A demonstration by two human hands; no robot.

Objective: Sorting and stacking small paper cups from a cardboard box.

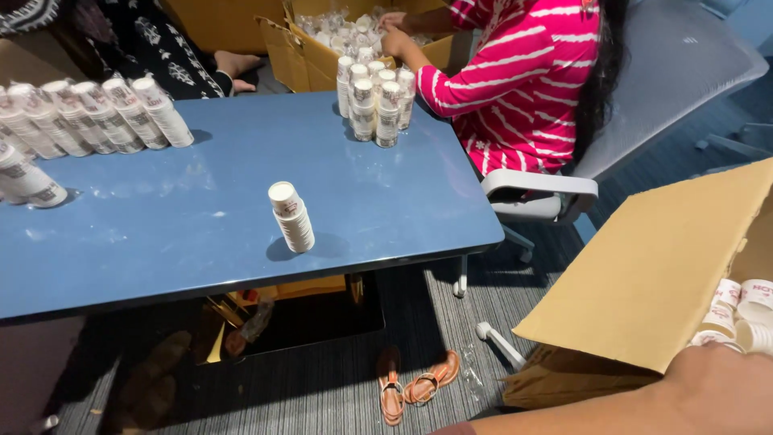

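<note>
My right hand (pixel 719 385) reaches in from the bottom right edge, its back and forearm showing. It lies at the mouth of an open cardboard box (pixel 644 282), right against several white paper cups (pixel 737 310) lying inside. The fingers are cut off by the frame edge, so I cannot tell whether they grip a cup. My left hand is out of sight. A short stack of white paper cups (pixel 291 216) stands alone, leaning slightly, near the front of the blue table (pixel 185 234).
Cup stacks line the table's left side (pixel 88 117) and cluster at its far edge (pixel 374 101). A person in a pink striped top (pixel 519 80) sits on a grey chair (pixel 676 72), hands in another cup-filled box (pixel 310 52). Orange sandals (pixel 415 385) lie on the carpet.
</note>
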